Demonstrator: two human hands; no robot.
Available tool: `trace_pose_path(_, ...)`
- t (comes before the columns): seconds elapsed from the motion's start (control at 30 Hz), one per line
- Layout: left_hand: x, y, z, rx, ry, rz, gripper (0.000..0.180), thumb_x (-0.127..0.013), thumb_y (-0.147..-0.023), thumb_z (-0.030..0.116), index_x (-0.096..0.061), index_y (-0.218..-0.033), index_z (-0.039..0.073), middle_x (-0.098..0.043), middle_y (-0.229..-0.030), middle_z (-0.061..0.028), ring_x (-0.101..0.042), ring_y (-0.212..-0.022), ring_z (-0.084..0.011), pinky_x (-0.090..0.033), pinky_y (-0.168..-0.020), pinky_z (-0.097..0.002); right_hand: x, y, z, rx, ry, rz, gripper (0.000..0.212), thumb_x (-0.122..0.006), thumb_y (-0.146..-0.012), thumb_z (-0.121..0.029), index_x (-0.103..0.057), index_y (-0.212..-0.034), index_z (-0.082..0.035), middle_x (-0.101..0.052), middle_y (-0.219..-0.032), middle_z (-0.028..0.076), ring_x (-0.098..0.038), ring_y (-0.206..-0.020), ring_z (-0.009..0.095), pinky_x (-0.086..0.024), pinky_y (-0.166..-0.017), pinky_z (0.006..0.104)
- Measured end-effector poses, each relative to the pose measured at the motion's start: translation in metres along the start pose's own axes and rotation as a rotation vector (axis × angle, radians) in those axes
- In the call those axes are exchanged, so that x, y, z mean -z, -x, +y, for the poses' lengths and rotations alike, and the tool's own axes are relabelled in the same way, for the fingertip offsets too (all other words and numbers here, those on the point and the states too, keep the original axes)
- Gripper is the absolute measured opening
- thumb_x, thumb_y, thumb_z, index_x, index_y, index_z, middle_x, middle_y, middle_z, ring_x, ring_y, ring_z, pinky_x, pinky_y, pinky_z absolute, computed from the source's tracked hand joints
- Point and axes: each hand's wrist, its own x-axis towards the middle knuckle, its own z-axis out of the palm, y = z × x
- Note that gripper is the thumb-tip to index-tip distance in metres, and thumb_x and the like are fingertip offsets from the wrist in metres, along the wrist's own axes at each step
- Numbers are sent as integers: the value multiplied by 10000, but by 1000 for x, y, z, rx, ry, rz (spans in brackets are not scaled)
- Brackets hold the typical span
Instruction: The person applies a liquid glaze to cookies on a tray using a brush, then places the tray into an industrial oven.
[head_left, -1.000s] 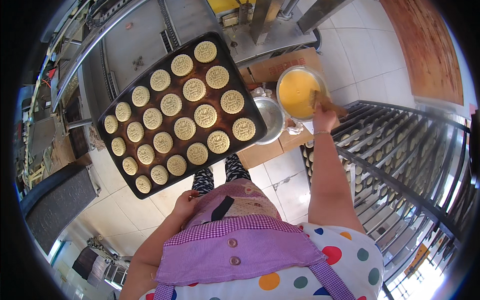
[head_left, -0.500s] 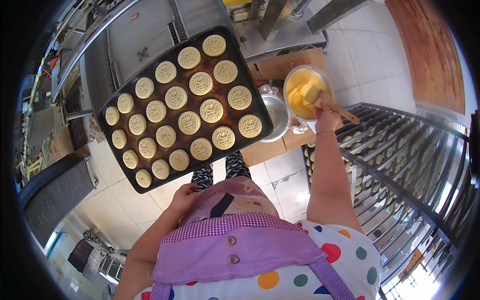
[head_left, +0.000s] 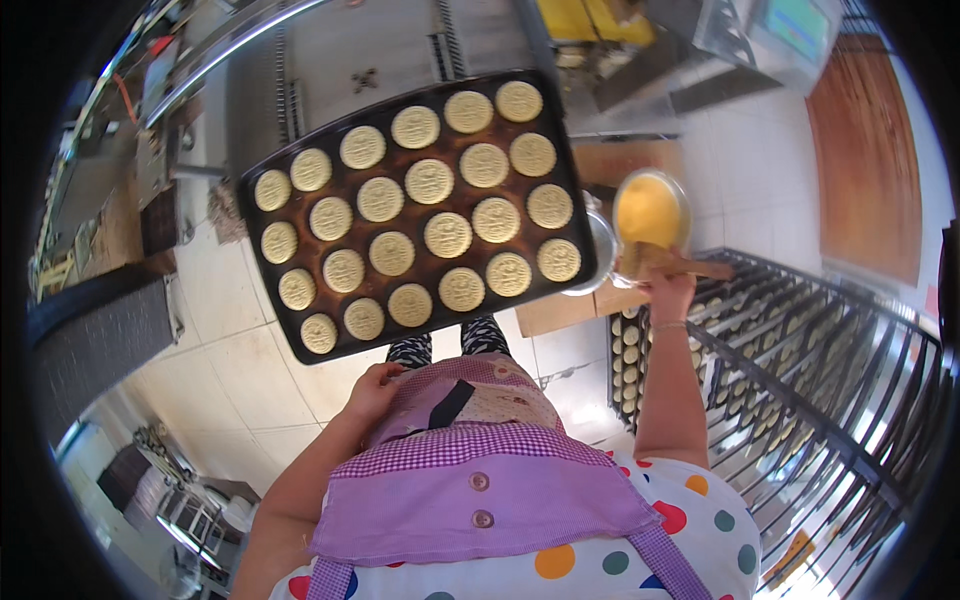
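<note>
My right hand (head_left: 670,290) grips the wooden handle of a wide pastry brush (head_left: 700,268), its bristles blurred at the near rim of a metal bowl (head_left: 686,212). Thick yellow liquid (head_left: 648,210), like beaten egg, fills the bowl. My left hand (head_left: 374,392) hangs at my waist by the purple apron (head_left: 420,500), its fingers curled in and nothing visible in them. Ahead of me lies a dark baking tray (head_left: 390,338) with several rows of round pale stamped pastries (head_left: 447,235).
Under the tray's far side is a metal machine bed (head_left: 390,45). A second metal bowl (head_left: 603,250) shows partly behind the tray's right edge, over cardboard (head_left: 560,313). At right stands a dark rack (head_left: 790,370) holding trays of pastries. A dark ribbed panel (head_left: 110,320) is at left.
My right hand has drawn the brush from the liquid toward the bowl's near rim. The view has shifted, so tray and bowl appear lower and farther right. My left hand stays at my waist.
</note>
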Motion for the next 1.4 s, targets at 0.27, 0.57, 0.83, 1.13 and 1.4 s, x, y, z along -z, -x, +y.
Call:
trace_pose_path(0.27, 33, 11, -45, -85, 68, 76, 305, -583, -840, 146, -596, -1122, 32, -625, -1051, -134, -621, -886, -228, -497, -811, -321, -254, 75, -113, 80, -356, -441, 631, -579, -815, 34, -347, -1387, -96, -569, -1171, 88, -609, -950, 175, -577, -634, 268)
trace_pose_path(0.57, 70, 27, -94, -14, 132, 161, 303, -595, -826, 152, -612, -1104, 31, -610, -1087, -145, -623, -931, -254, -496, -842, -335, -405, 60, -104, 215, -278, -454, 584, -570, -814, 16, -370, -1357, -68, -592, -1104, 121, -651, -813, 201, -575, -532, 268)
trace_pose_path(0.83, 95, 32, -110, 27, 183, 152, 302, -575, -840, 132, -598, -1122, 27, -606, -1094, -137, -615, -918, -238, -496, -823, -327, -334, -37, -99, 644, -47, -74, 515, -610, -808, -95, -449, -1290, -12, -660, -931, 98, -659, -734, 172, -564, -622, 312)
trace_pose_path(1.13, 106, 28, -114, -18, 218, 177, 301, -577, -835, 125, -591, -1121, 31, -622, -1062, -103, -616, -875, -191, -499, -797, -308, -495, 130, -98, 311, -70, -437, 512, -576, -805, -32, -431, -1295, -35, -622, -1011, 140, -650, -717, 189, -572, -520, 272)
trace_pose_path(1.4, 113, 30, -122, 29, 190, 150, 335, -579, -819, 141, -596, -1134, 29, -593, -1132, -152, -622, -947, -252, -495, -844, -336, -313, -56, -87, 751, 110, 141, 466, -658, -755, -173, -550, -1141, 63, -668, -954, 192, -681, -786, 280, -551, -709, 376)
